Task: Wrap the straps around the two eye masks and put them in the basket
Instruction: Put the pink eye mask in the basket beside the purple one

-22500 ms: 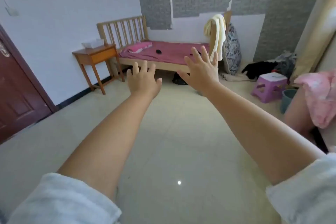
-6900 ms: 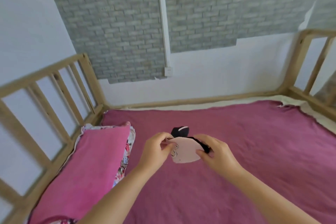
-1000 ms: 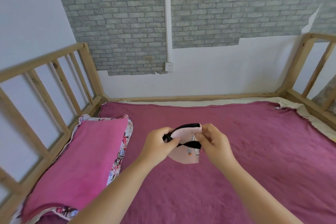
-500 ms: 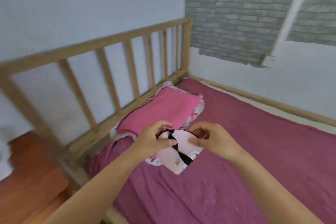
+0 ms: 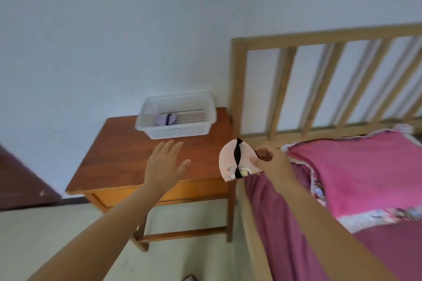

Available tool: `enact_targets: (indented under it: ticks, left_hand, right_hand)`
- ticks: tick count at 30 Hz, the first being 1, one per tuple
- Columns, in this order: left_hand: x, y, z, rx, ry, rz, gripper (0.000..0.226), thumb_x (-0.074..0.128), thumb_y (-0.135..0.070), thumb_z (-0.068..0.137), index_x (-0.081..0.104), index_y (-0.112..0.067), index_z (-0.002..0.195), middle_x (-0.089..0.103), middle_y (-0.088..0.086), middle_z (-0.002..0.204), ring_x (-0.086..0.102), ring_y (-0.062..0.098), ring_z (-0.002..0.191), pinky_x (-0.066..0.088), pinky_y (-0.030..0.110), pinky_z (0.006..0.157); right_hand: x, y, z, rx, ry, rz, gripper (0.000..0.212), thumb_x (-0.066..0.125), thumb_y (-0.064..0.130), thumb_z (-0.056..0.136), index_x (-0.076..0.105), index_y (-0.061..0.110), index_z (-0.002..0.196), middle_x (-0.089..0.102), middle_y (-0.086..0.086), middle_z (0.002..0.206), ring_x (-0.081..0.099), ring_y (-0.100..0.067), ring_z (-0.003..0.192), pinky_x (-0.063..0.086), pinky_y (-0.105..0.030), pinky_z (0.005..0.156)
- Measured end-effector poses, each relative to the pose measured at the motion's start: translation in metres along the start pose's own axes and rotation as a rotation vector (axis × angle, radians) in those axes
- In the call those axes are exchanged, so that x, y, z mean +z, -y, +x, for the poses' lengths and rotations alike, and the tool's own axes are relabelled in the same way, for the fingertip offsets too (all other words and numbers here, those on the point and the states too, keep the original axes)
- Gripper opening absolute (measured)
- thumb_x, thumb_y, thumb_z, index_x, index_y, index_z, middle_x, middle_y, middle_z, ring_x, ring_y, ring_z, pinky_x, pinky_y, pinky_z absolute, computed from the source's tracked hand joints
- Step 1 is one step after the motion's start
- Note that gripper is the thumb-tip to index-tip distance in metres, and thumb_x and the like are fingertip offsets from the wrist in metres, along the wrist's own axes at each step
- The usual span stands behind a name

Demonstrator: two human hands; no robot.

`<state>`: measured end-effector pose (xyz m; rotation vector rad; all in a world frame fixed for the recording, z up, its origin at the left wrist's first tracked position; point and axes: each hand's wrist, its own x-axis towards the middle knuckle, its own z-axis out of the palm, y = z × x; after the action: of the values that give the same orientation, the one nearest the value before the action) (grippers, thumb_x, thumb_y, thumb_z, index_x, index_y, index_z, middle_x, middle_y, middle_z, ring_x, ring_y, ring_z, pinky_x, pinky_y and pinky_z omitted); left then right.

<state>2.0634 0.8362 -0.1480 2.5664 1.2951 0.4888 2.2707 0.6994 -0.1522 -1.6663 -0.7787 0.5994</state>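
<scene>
Pink eye mask point(image 5: 230, 162) in right hand point(image 5: 271, 162)

Left hand point(image 5: 164, 164) released the pink mask point(image 5: 235, 163); basket point(image 5: 175, 118) now visible.

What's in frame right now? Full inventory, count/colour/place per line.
basket: 1, white plastic, back of the side table by the wall
purple eye mask: 1, lilac with dark strap, inside the basket
pink eye mask: 1, pale pink, black strap wrapped round it, held over the gap between table and bed
side table: 1, reddish-brown wood, left of the bed
bed frame: 1, light wood, slatted, right
pillow: 1, bright pink, floral edge, on the bed
bed cover: 1, dark pink, on the bed
left hand: open, empty, over the table
right hand: pinching the pink eye mask
</scene>
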Motion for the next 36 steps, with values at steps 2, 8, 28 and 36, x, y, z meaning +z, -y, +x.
enact_targets:
  ticks: [2, 8, 28, 36]
  left_hand:
    - [-0.007, 0.039, 0.018, -0.048, -0.044, 0.079, 0.054, 0.046, -0.042, 0.086, 0.041, -0.013, 0.130, 0.041, 0.017, 0.142, 0.029, 0.037, 0.135, 0.025, 0.051, 0.112]
    - [-0.006, 0.135, 0.105, -0.128, -0.026, 0.158, 0.058, 0.029, -0.051, 0.088, 0.029, -0.019, 0.137, 0.032, 0.011, 0.149, 0.017, 0.030, 0.141, 0.020, 0.048, 0.117]
    - [0.057, 0.221, 0.308, -0.153, 0.432, 0.041, 0.061, 0.021, -0.037, 0.095, -0.008, -0.007, 0.140, -0.014, 0.009, 0.154, -0.014, 0.020, 0.142, 0.000, 0.034, 0.118]
    - [0.064, 0.221, 0.310, -0.224, 0.417, 0.037, 0.066, 0.020, -0.039, 0.095, -0.013, -0.002, 0.138, -0.018, 0.012, 0.153, -0.017, 0.022, 0.141, -0.003, 0.032, 0.118]
  right_hand:
    - [0.035, 0.010, 0.030, -0.014, 0.035, 0.000, 0.025, 0.063, -0.002, 0.077, 0.056, 0.021, 0.070, 0.056, -0.003, 0.074, 0.054, -0.023, 0.078, 0.048, -0.026, 0.057]
    - [0.131, 0.033, 0.138, 0.007, 0.031, 0.051, 0.014, 0.061, 0.000, 0.080, 0.054, 0.009, 0.087, 0.051, 0.000, 0.077, 0.053, -0.021, 0.075, 0.053, -0.017, 0.044]
    - [0.257, -0.027, 0.341, 0.539, -0.006, -0.197, 0.025, 0.055, -0.004, 0.083, 0.053, -0.001, 0.108, 0.054, -0.025, 0.119, 0.052, -0.029, 0.088, 0.055, -0.040, 0.067]
    - [0.274, -0.047, 0.350, 0.370, 0.224, -0.688, 0.022, 0.049, 0.007, 0.084, 0.056, -0.001, 0.104, 0.063, -0.020, 0.110, 0.056, -0.028, 0.090, 0.039, -0.027, 0.062]
